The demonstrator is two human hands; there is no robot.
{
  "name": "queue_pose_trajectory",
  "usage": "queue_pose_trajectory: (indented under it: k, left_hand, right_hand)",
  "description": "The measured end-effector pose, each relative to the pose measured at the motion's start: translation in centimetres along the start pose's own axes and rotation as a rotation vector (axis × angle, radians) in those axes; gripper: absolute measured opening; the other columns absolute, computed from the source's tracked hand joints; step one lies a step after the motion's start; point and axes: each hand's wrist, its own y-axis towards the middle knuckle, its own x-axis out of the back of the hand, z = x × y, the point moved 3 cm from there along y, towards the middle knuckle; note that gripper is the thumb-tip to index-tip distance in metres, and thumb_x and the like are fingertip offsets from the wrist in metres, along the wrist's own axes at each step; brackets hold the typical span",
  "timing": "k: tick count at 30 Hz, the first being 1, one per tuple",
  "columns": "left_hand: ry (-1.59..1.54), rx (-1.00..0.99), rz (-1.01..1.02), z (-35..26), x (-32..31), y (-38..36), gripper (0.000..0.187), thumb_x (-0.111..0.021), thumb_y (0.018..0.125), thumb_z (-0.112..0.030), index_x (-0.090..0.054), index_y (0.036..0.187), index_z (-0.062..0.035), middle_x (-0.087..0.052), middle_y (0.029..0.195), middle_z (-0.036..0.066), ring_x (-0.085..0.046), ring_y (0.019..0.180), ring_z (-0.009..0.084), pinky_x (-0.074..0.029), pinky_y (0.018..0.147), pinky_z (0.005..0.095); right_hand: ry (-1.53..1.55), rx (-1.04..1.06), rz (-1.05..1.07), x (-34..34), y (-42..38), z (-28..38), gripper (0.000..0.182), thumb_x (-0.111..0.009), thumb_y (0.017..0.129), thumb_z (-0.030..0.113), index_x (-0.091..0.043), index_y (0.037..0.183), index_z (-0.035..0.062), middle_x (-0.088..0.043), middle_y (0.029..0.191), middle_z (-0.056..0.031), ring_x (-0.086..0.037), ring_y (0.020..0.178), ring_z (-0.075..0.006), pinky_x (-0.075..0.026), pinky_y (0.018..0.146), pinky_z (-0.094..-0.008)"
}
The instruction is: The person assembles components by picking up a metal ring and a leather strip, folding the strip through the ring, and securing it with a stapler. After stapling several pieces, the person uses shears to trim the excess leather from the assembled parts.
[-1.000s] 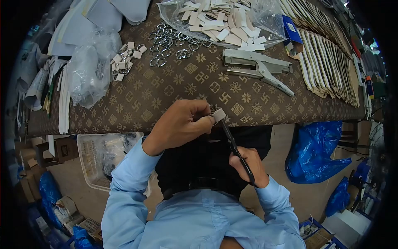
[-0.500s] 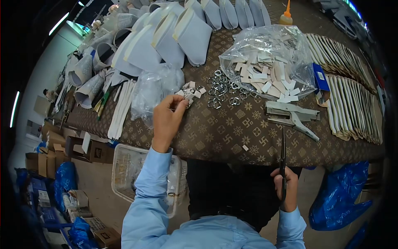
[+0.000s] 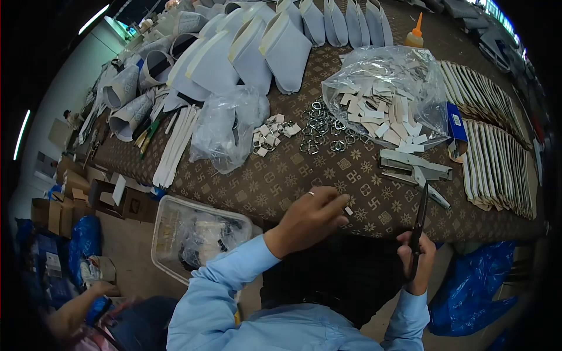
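Note:
My left hand [image 3: 313,217], with a ring on one finger, is low over the table's front edge. Its fingers are loosely bent and apart, the tips beside a small white piece [image 3: 349,210] on the brown patterned cloth. The thumb is mostly hidden. My right hand [image 3: 419,257] is wrapped round dark scissors [image 3: 420,225], blades pointing up and away from me. Beyond the scissors lies a metal stapler [image 3: 417,167]. Farther back are a heap of small pale tabs with metal bits [image 3: 273,135] and a pile of metal rings [image 3: 319,126].
A clear bag of pale strips [image 3: 380,105] sits behind the stapler, with stacked fabric pieces [image 3: 497,167] to its right. Grey-white shaped covers [image 3: 285,52] stand at the back. A white basket [image 3: 167,234] is below left. Another person's arm [image 3: 82,310] shows at lower left.
My left hand has left the heap of tabs and come right and nearer, to the small white piece. The scissors stay in my right hand. Another person's arm has appeared at lower left.

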Motion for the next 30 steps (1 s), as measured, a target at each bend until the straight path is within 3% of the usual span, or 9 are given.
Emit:
queue_pose_trajectory:
  k: [3,13,17,19,21,23,25,27,30]
  left_hand:
    - [0.034,-0.080,0.006,-0.9,-1.7,0.0,0.029,-0.071,0.074,-0.013,-0.062,0.100,-0.0040,-0.055,0.092,0.009,-0.056,0.081,0.0254,-0.048,0.070,0.0334]
    - [0.049,-0.154,0.126,-0.8,-1.6,0.9,0.014,-0.066,0.076,-0.009,-0.059,0.086,-0.0045,-0.056,0.082,0.008,-0.058,0.073,0.0242,-0.047,0.064,0.0341]
    - [-0.343,-0.132,0.344,-5.2,-4.0,-3.2,0.010,-0.059,0.081,-0.012,-0.057,0.087,-0.0048,-0.055,0.077,0.010,-0.059,0.070,0.0238,-0.048,0.064,0.0323]
    - [-0.498,0.115,0.640,-5.0,-9.0,-8.1,0.015,-0.054,0.087,-0.019,-0.058,0.091,-0.0054,-0.061,0.086,0.013,-0.062,0.073,0.0281,-0.050,0.068,0.0369]
    - [-0.519,0.563,0.965,-0.6,-14.0,-10.1,0.024,-0.050,0.091,-0.024,-0.057,0.106,-0.0061,-0.061,0.105,0.016,-0.061,0.091,0.0339,-0.048,0.080,0.0413]
    - [0.065,0.103,0.455,7.1,-22.3,-16.6,0.039,-0.049,0.092,-0.031,-0.050,0.124,-0.0084,-0.053,0.124,0.017,-0.051,0.112,0.0343,-0.041,0.095,0.0416]
    - [-0.436,0.730,0.744,10.3,-21.6,-14.6,0.034,-0.044,0.095,-0.029,-0.051,0.120,-0.0069,-0.060,0.103,0.010,-0.058,0.089,0.0220,-0.048,0.079,0.0337]
    - [-0.663,1.085,0.478,9.7,-19.6,-13.0,0.046,-0.046,0.095,-0.035,-0.043,0.130,-0.0059,-0.055,0.117,0.013,-0.054,0.103,0.0229,-0.045,0.088,0.0355]
    - [-0.608,0.950,0.552,10.0,-19.6,-12.7,0.048,-0.048,0.093,-0.035,-0.042,0.131,-0.0066,-0.051,0.122,0.013,-0.050,0.109,0.0241,-0.042,0.092,0.0358]
  right_hand:
    - [0.162,0.064,0.111,-2.0,-0.5,-0.3,0.048,-0.077,0.072,0.042,-0.059,0.080,-0.0020,-0.048,0.058,0.0004,-0.046,0.054,-0.0073,-0.035,0.050,-0.0230]
    - [0.186,-0.014,0.291,-4.3,-4.3,-4.5,0.051,-0.078,0.068,0.046,-0.061,0.080,0.0000,-0.045,0.054,0.0003,-0.045,0.050,-0.0079,-0.033,0.047,-0.0233]
    - [0.289,-0.101,0.178,-2.9,-6.5,-5.6,0.056,-0.075,0.067,0.055,-0.063,0.080,0.0008,-0.045,0.053,0.0015,-0.044,0.048,-0.0076,-0.030,0.045,-0.0234]
    - [0.347,-0.148,0.132,-1.9,-8.0,-6.5,0.060,-0.073,0.067,0.059,-0.064,0.079,0.0009,-0.045,0.053,0.0017,-0.044,0.048,-0.0072,-0.029,0.044,-0.0231]
    - [0.439,-0.144,0.029,-1.5,-8.4,-7.1,0.067,-0.067,0.066,0.067,-0.065,0.078,0.0010,-0.046,0.053,0.0017,-0.045,0.049,-0.0065,-0.028,0.044,-0.0221]
    - [0.429,-0.151,0.036,-1.1,-8.9,-6.6,0.069,-0.065,0.066,0.069,-0.065,0.077,0.0010,-0.047,0.053,0.0014,-0.045,0.048,-0.0066,-0.028,0.044,-0.0221]
    - [0.419,-0.141,0.047,-0.9,-9.0,-6.3,0.071,-0.064,0.066,0.071,-0.065,0.077,0.0009,-0.047,0.053,0.0012,-0.045,0.048,-0.0066,-0.029,0.044,-0.0221]
    - [0.461,-0.096,0.053,-1.4,-9.0,-6.1,0.070,-0.064,0.067,0.070,-0.065,0.077,0.0009,-0.046,0.052,0.0015,-0.044,0.047,-0.0068,-0.028,0.044,-0.0224]
    - [0.457,-0.026,0.121,-2.1,-8.0,-5.0,0.067,-0.064,0.070,0.068,-0.065,0.079,0.0013,-0.046,0.052,0.0018,-0.045,0.048,-0.0068,-0.029,0.045,-0.0226]
